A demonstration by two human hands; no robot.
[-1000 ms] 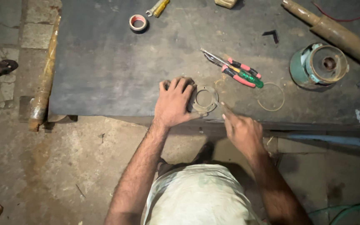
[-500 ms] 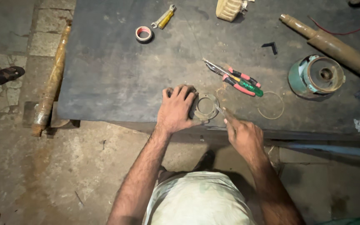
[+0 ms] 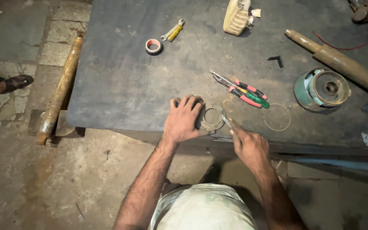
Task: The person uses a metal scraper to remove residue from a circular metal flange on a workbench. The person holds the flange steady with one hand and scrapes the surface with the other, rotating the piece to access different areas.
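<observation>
Fingers (image 3: 191,103) of left hand (image 3: 184,119) spread flat, pinning a metal ring (image 3: 213,117) at the tabletop (image 3: 120,76) near edge. Right hand (image 3: 248,147) closed around a thin blade (image 3: 226,122), tip on the ring's rim. Ring: flat, grey, bolt holes, dull residue; scraping looks mid-way. Just beyond: pliers (image 3: 245,91), loose wire hoop (image 3: 277,117). Farther off: tape roll (image 3: 153,45).

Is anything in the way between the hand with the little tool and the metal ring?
Nothing visible is. The right hand holds a thin metal tool whose tip already reaches the metal ring. The left hand presses on the ring's other side, clear of the tool.
</observation>
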